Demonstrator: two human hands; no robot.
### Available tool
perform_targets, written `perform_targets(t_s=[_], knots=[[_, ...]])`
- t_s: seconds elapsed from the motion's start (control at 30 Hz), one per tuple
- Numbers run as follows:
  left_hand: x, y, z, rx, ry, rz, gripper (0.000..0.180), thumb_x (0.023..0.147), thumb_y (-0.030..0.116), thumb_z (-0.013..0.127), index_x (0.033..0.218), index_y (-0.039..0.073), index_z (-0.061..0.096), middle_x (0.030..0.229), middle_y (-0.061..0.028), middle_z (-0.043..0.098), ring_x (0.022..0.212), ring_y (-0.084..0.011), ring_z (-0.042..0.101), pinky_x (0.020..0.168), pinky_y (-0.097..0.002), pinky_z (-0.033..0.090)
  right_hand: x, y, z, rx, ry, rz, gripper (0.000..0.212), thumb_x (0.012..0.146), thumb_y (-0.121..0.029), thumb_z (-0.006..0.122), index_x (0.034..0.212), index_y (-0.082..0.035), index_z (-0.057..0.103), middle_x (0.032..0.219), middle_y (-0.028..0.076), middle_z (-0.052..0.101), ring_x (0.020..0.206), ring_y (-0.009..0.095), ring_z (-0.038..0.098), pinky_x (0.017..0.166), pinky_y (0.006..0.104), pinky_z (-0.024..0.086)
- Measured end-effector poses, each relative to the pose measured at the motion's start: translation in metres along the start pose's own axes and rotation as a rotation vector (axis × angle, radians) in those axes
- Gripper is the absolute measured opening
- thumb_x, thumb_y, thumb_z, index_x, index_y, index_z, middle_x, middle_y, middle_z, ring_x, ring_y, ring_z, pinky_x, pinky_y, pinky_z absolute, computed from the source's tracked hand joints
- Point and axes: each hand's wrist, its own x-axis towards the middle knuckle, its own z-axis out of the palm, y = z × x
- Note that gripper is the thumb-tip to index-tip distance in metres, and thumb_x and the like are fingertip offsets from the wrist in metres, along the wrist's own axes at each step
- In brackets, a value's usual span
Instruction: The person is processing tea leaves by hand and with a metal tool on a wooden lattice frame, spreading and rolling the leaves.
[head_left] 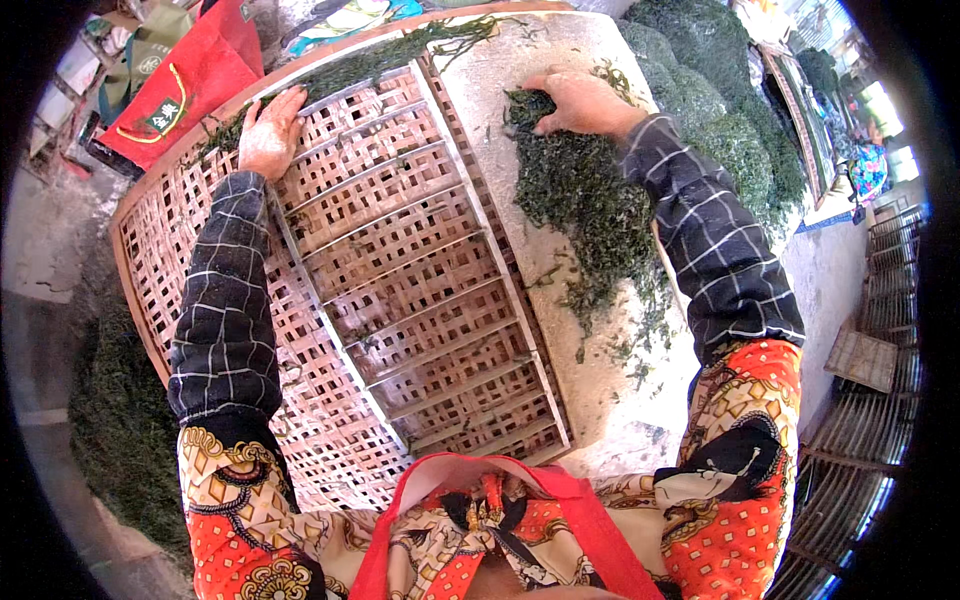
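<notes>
A slatted wooden frame [500,290] with several narrow compartments lies on a woven bamboo mat [200,270]. My left hand [272,135] rests at the frame's far left corner, its fingers stretched out and close together, beside a strip of dark green seaweed-like strands [375,62] along the far edge. To the right of the frame, a loose heap of the same seaweed [580,185] is spread on a pale board [480,75]. My right hand [585,102] is at the heap's far end, thumb and fingers closing around a clump of it. The frame's compartments show mostly bare weave.
Larger mounds of green strands [710,110] lie beyond the board on the right, and another dark pile [125,410] is on the floor at left. A red bag [185,85] stands at the far left. Slatted racks [855,430] line the right side.
</notes>
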Motion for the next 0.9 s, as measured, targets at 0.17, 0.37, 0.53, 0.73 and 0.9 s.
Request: perform_targets(t_s=[0.17, 0.37, 0.53, 0.73, 0.9], knots=[[-0.001, -0.003, 0.002, -0.023, 0.016, 0.007, 0.043, 0.095, 0.021, 0.046, 0.138, 0.016, 0.043, 0.145, -0.0023, 0.041, 0.135, -0.0172, 0.035, 0.112, -0.0442, 0.019, 0.011, 0.011, -0.018, 0.124, -0.044, 0.11, 0.04, 0.073, -0.01, 0.072, 0.112, -0.006, 0.066, 0.096, 0.011, 0.069, 0.088, 0.026, 0.064, 0.084, 0.0346, 0.049], [0.004, 0.004, 0.004, -0.05, 0.019, 0.026, 0.044, 0.094, 0.02, 0.048, 0.138, 0.015, 0.043, 0.144, -0.0044, 0.041, 0.135, -0.0187, 0.036, 0.112, -0.0451, 0.02, 0.014, 0.072, -0.067, 0.961, 0.175, 0.257, 0.037, 0.076, -0.01, 0.073, 0.112, -0.003, 0.066, 0.094, 0.005, 0.07, 0.088, 0.017, 0.063, 0.081, 0.0314, 0.05], [-0.014, -0.021, 0.003, -0.028, 0.059, -0.002, 0.047, 0.093, 0.021, 0.05, 0.139, 0.016, 0.042, 0.144, -0.004, 0.043, 0.134, -0.0187, 0.037, 0.112, -0.0468, 0.02, 0.067, 0.036, -0.153, 0.938, 0.523, 0.22, 0.005, 0.076, 0.002, 0.063, 0.079, 0.0, 0.065, 0.067, 0.006, 0.064, 0.052, 0.012, 0.055, 0.049, 0.025, 0.045], [0.02, -0.013, 0.009, -0.497, 0.109, 0.032, 0.049, 0.094, 0.023, 0.05, 0.141, 0.016, 0.04, 0.131, -0.0089, 0.056, 0.125, -0.0238, 0.049, 0.107, -0.0466, 0.029, 0.125, -0.013, -0.151, 0.639, 0.55, -0.048, 0.016, 0.073, -0.002, 0.058, 0.086, 0.003, 0.067, 0.065, 0.011, 0.064, 0.055, 0.017, 0.059, 0.054, 0.0305, 0.049], [0.039, 0.019, -0.054, -1.535, 0.296, -0.48, 0.049, 0.097, 0.037, 0.049, 0.13, 0.001, 0.05, 0.117, -0.0157, 0.062, 0.101, -0.0209, 0.061, 0.084, -0.034, 0.051, 0.192, -0.097, -0.057, 0.558, 0.472, -0.333, 0.026, 0.073, -0.009, 0.053, 0.091, 0.005, 0.066, 0.074, 0.02, 0.066, 0.067, 0.03, 0.063, 0.064, 0.0393, 0.05]])
